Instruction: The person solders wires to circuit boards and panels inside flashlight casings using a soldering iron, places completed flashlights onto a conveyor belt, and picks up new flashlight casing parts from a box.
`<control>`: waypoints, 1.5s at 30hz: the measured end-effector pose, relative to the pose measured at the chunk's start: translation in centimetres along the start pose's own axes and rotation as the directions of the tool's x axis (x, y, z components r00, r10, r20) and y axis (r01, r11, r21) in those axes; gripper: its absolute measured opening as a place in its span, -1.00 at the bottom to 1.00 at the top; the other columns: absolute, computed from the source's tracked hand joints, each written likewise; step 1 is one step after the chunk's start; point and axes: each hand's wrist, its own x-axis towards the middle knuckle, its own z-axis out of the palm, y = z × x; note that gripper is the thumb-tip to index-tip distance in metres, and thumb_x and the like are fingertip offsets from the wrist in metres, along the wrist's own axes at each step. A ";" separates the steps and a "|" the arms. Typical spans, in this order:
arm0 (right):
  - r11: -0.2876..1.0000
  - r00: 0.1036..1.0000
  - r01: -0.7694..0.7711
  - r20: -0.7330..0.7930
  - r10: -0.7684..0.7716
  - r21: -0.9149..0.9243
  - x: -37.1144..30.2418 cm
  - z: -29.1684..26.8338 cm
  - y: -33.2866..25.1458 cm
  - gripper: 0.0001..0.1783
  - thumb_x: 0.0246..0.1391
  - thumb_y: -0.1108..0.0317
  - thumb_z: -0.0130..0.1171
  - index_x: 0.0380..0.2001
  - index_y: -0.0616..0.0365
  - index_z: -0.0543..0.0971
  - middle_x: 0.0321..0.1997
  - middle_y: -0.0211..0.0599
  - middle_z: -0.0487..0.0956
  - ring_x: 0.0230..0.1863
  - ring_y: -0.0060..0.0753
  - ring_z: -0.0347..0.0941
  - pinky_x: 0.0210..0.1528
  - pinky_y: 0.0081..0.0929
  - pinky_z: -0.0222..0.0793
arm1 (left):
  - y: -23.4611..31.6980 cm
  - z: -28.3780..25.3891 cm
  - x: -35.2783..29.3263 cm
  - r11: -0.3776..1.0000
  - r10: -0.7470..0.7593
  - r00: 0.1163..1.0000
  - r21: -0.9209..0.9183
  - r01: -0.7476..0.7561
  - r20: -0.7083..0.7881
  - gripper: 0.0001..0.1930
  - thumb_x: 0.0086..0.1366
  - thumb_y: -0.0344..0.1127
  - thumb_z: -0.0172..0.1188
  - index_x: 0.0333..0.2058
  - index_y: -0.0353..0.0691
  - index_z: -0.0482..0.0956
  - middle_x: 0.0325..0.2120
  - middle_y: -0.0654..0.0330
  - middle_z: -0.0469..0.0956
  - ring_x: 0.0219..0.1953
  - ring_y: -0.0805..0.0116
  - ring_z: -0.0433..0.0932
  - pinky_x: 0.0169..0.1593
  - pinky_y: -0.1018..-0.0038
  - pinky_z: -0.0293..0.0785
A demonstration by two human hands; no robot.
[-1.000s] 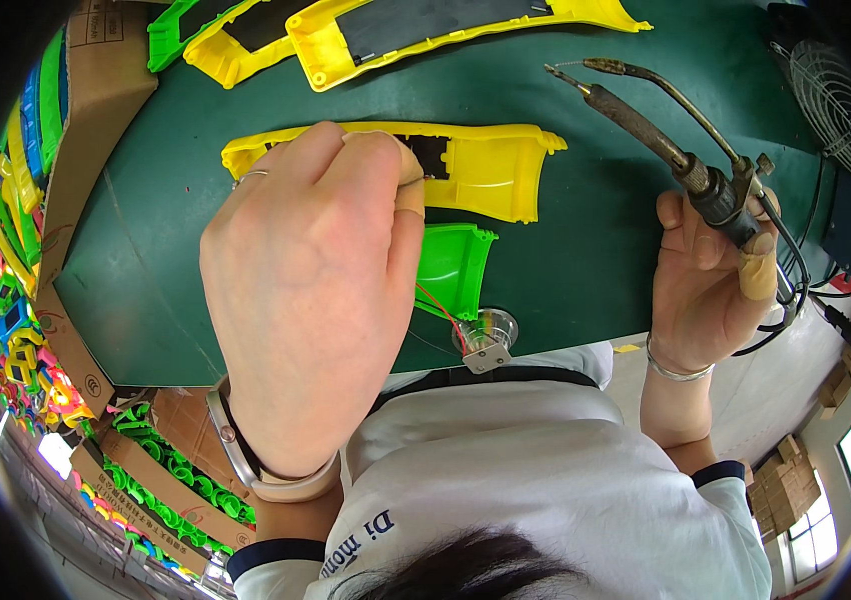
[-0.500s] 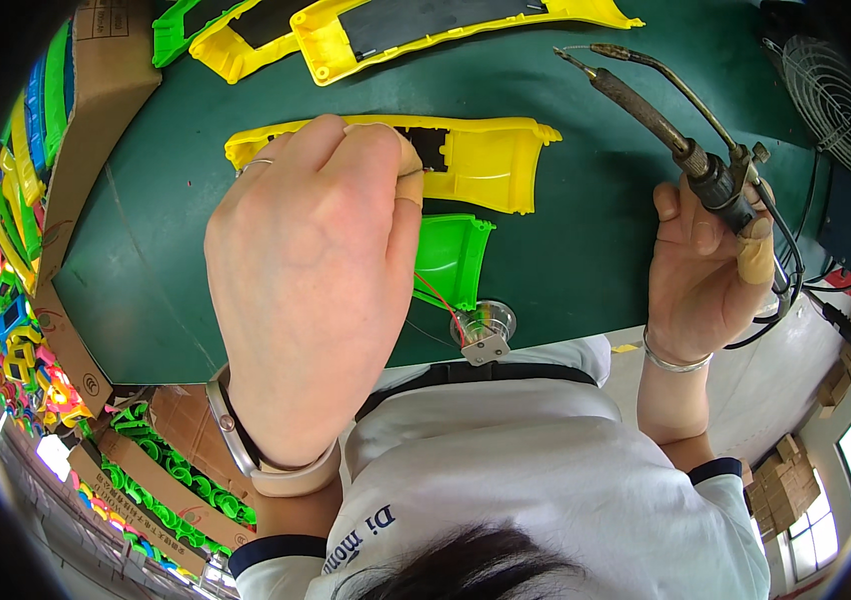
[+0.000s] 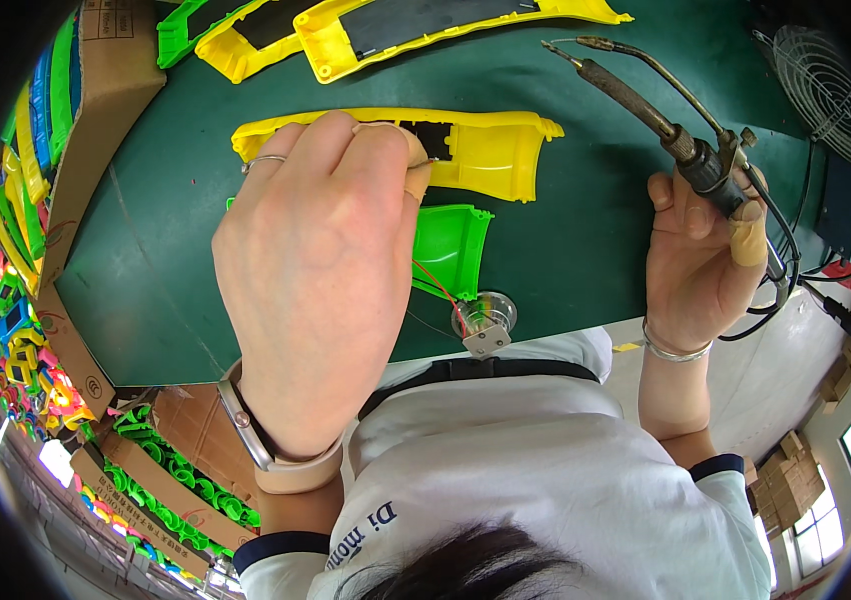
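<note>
My right hand [image 3: 694,262] grips a soldering iron [image 3: 701,165] with a thin metal feed tube alongside it; its tip points up and to the left, away from the plastic parts. Over the left part of a yellow plastic shell [image 3: 494,158], my left hand [image 3: 316,240] is closed in a pinch. A short thin wire end [image 3: 424,163] sticks out from its fingertips, beside the shell's dark inner part. Below lies a green plastic shell [image 3: 454,248], partly covered by that hand. A red wire [image 3: 438,282] runs to a clear round part with a metal plate [image 3: 487,340] at the table edge.
More yellow shells [image 3: 331,62] with dark panels lie along the far side of the green table [image 3: 586,260]. A cardboard box [image 3: 106,110] stands at the left, near heaps of coloured parts. A wire fan guard [image 3: 816,85] and cables are at the right.
The soldering iron has shifted slightly up and left in the picture. My left hand stays pinched over the yellow shell, with only a small shift.
</note>
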 end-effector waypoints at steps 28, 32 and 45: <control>0.999 0.998 0.032 0.054 -0.035 0.042 0.2 -0.3 0.3 -0.71 0.35 0.28 0.03 -0.01 0.25 0.47 -0.26 -0.27 0.58 -0.23 -0.43 0.50 -0.04 -0.19 0.44 | -5.3 1.6 -5.3 0.789 0.562 0.802 -0.159 -0.593 -0.201 -0.82 0.08 -0.44 0.30 -0.29 -0.13 0.66 -0.19 0.21 0.64 -0.04 0.15 0.58 -0.07 0.31 0.55; 0.999 0.999 0.036 -0.016 -0.036 -0.013 -0.5 0.8 -0.1 -0.71 0.33 0.28 0.06 -0.02 0.24 0.46 -0.30 -0.27 0.56 -0.31 -0.45 0.48 -0.04 -0.19 0.46 | -4.1 1.4 -5.5 0.699 0.046 0.955 -0.674 -0.241 -0.293 -0.82 0.14 -0.54 0.32 -0.26 -0.26 0.60 -0.19 0.09 0.65 -0.01 0.04 0.58 0.07 0.21 0.47; 0.984 0.981 -0.176 -0.085 0.175 -0.005 -0.3 7.6 2.0 -0.70 0.15 0.48 0.23 -0.07 0.31 0.46 -0.26 -0.27 0.56 -0.39 -0.41 0.52 -0.30 -0.49 0.44 | -5.5 1.0 -1.6 0.944 -0.221 0.936 -0.300 0.134 -0.275 -0.85 0.16 -0.55 0.29 -0.28 -0.22 0.66 -0.35 0.16 0.64 -0.30 0.23 0.64 -0.22 0.42 0.52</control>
